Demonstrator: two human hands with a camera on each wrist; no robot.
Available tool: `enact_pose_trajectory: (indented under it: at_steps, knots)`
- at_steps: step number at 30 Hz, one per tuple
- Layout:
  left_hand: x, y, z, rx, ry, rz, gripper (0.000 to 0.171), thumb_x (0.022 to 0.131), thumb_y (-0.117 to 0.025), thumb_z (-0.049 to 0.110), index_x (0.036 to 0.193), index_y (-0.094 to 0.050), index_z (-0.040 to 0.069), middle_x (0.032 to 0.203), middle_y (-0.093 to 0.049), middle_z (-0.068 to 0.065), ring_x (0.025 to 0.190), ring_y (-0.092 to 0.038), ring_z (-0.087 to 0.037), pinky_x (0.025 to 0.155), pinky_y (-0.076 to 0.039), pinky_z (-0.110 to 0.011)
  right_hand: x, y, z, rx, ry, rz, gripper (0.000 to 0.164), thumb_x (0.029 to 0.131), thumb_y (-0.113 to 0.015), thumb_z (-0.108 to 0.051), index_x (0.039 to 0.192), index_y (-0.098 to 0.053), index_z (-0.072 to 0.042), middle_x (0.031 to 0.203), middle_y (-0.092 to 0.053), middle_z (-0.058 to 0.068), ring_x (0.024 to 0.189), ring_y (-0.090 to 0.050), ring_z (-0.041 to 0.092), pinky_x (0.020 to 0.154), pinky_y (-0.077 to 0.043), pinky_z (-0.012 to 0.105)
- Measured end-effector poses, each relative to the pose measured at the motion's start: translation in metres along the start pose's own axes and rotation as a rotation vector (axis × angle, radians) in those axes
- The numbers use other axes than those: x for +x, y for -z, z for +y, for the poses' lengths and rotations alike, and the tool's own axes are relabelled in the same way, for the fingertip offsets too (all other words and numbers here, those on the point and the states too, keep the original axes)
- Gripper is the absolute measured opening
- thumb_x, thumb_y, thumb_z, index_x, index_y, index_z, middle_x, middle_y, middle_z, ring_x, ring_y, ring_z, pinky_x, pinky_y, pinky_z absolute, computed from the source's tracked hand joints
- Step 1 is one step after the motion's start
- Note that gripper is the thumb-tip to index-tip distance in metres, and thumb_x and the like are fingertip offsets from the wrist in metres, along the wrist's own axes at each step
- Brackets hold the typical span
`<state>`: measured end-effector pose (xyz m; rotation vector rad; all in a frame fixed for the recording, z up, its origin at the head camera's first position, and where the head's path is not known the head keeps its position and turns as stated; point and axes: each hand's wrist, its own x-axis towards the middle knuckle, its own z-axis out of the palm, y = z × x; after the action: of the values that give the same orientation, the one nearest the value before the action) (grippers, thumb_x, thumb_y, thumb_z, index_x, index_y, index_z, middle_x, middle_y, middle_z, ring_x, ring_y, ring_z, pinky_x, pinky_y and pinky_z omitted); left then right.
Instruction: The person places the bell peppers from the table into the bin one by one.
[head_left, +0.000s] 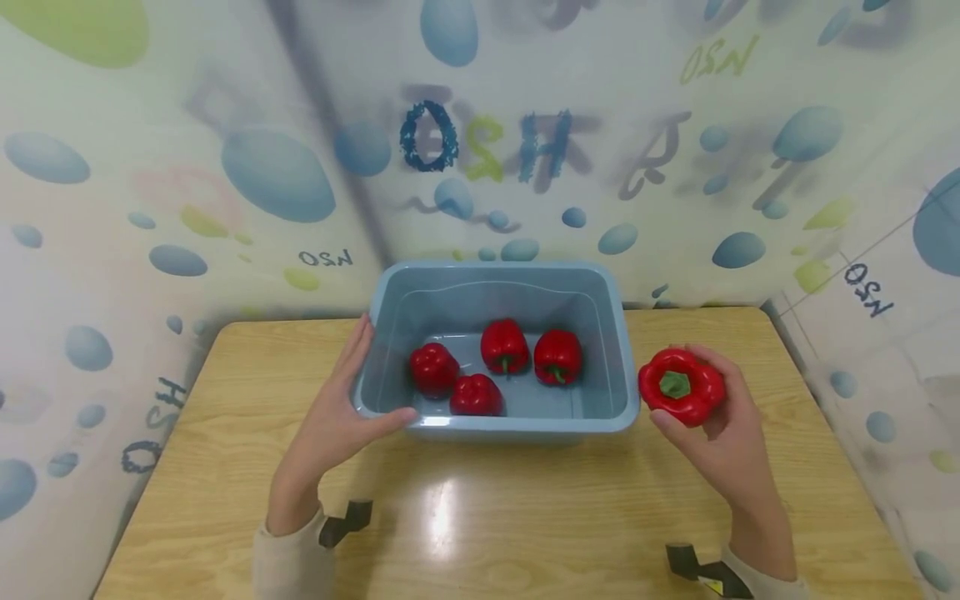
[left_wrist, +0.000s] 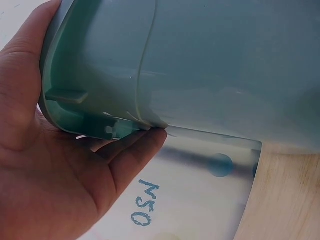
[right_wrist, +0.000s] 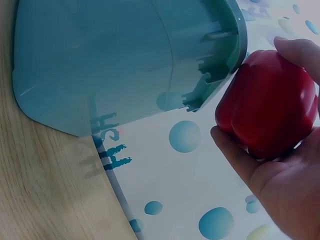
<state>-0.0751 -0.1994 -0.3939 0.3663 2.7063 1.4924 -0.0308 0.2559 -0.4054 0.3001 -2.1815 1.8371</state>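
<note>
A blue-grey plastic bin (head_left: 517, 423) stands on the wooden table with several red bell peppers (head_left: 505, 345) inside. My left hand (head_left: 341, 417) holds the bin's front left corner, its thumb on the front rim and its fingers along the left side. In the left wrist view, the left hand (left_wrist: 65, 160) is against the outer wall just under the rim. To the right of the bin, my right hand (head_left: 720, 433) grips another red bell pepper (head_left: 697, 400), green stem facing the head camera. The right wrist view shows that bell pepper (right_wrist: 270, 105) between thumb and fingers, beside the bin's rim.
The wooden table (head_left: 525, 517) backs onto a pale wall covering (head_left: 495, 217) with blue and green spots and lettering. Similar patterned covering closes in at the left and right. The bin stands near the table's back edge.
</note>
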Motion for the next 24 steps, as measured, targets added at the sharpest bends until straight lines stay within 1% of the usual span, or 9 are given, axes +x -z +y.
enact_pose_trajectory:
  at_steps: [2, 4, 8, 11, 15, 17, 20, 21, 24]
  knots:
    - [0.000, 0.000, 0.000, 0.003, 0.003, 0.000, 0.120, 0.080, -0.093, 0.030, 0.169, -0.013, 0.040, 0.180, -0.006, 0.014, 0.162, -0.023, -0.037, 0.113, -0.046, -0.072, 0.000, -0.001, -0.001, 0.007, 0.006, 0.008, 0.094, 0.074, -0.071, 0.027, 0.157, -0.038, 0.000, 0.158, -0.049, 0.011, 0.140, -0.048, 0.017, 0.096, -0.057, 0.012]
    - [0.000, 0.000, 0.001, 0.004, 0.004, 0.000, 0.120, 0.080, -0.093, 0.030, 0.169, -0.013, 0.040, 0.180, -0.006, 0.014, 0.162, -0.023, -0.037, 0.113, -0.045, -0.072, 0.000, -0.002, -0.001, 0.037, 0.006, 0.024, 0.095, 0.072, -0.070, 0.028, 0.157, -0.038, -0.001, 0.157, -0.050, 0.011, 0.140, -0.049, 0.018, 0.096, -0.057, 0.013]
    - [0.000, 0.000, 0.002, -0.004, 0.009, -0.002, 0.121, 0.080, -0.093, 0.030, 0.169, -0.013, 0.040, 0.180, -0.006, 0.014, 0.162, -0.023, -0.037, 0.114, -0.045, -0.072, 0.000, -0.003, 0.000, 0.125, 0.089, 0.026, 0.093, 0.071, -0.067, 0.032, 0.155, -0.037, 0.005, 0.155, -0.051, 0.013, 0.140, -0.050, 0.021, 0.096, -0.058, 0.014]
    - [0.000, 0.000, 0.002, -0.010, 0.011, -0.001, 0.121, 0.080, -0.094, 0.029, 0.169, -0.013, 0.040, 0.180, -0.006, 0.015, 0.162, -0.023, -0.036, 0.114, -0.045, -0.071, 0.000, -0.004, 0.001, 0.138, 0.144, 0.012, 0.092, 0.070, -0.067, 0.032, 0.153, -0.037, 0.010, 0.155, -0.051, 0.015, 0.139, -0.050, 0.021, 0.096, -0.058, 0.015]
    - [0.001, -0.001, 0.002, -0.005, 0.003, 0.002, 0.121, 0.080, -0.094, 0.029, 0.170, -0.013, 0.039, 0.180, -0.006, 0.014, 0.162, -0.023, -0.036, 0.114, -0.044, -0.072, 0.001, -0.006, 0.003, 0.120, 0.159, 0.014, 0.094, 0.067, -0.069, 0.033, 0.153, -0.038, 0.011, 0.154, -0.052, 0.014, 0.139, -0.051, 0.021, 0.097, -0.058, 0.015]
    - [0.001, -0.001, 0.002, -0.003, 0.001, 0.003, 0.122, 0.079, -0.094, 0.029, 0.170, -0.013, 0.039, 0.180, -0.007, 0.013, 0.162, -0.023, -0.037, 0.114, -0.045, -0.072, 0.002, -0.007, 0.003, 0.129, 0.174, 0.011, 0.093, 0.067, -0.069, 0.033, 0.152, -0.038, 0.012, 0.155, -0.051, 0.017, 0.139, -0.051, 0.021, 0.097, -0.058, 0.015]
    - [0.000, -0.001, 0.000, 0.000, 0.006, 0.003, 0.122, 0.079, -0.094, 0.029, 0.170, -0.013, 0.040, 0.180, -0.007, 0.015, 0.162, -0.023, -0.036, 0.113, -0.045, -0.072, 0.002, -0.009, 0.003, 0.140, 0.182, 0.007, 0.091, 0.068, -0.068, 0.032, 0.152, -0.038, 0.012, 0.154, -0.052, 0.016, 0.138, -0.052, 0.021, 0.097, -0.058, 0.016]
    - [0.000, -0.001, 0.000, 0.000, 0.006, 0.004, 0.122, 0.079, -0.094, 0.029, 0.170, -0.013, 0.040, 0.180, -0.007, 0.015, 0.162, -0.023, -0.036, 0.113, -0.045, -0.072, 0.002, -0.009, 0.003, 0.139, 0.179, 0.007, 0.090, 0.069, -0.068, 0.032, 0.152, -0.038, 0.012, 0.154, -0.052, 0.016, 0.138, -0.052, 0.021, 0.097, -0.058, 0.015]
    - [0.000, -0.001, 0.000, -0.003, 0.010, 0.003, 0.122, 0.079, -0.094, 0.029, 0.170, -0.013, 0.040, 0.179, -0.006, 0.017, 0.162, -0.023, -0.035, 0.114, -0.045, -0.071, 0.002, -0.011, 0.000, 0.100, 0.127, 0.026, 0.091, 0.071, -0.068, 0.030, 0.154, -0.040, 0.006, 0.153, -0.053, 0.010, 0.137, -0.051, 0.020, 0.096, -0.058, 0.014]
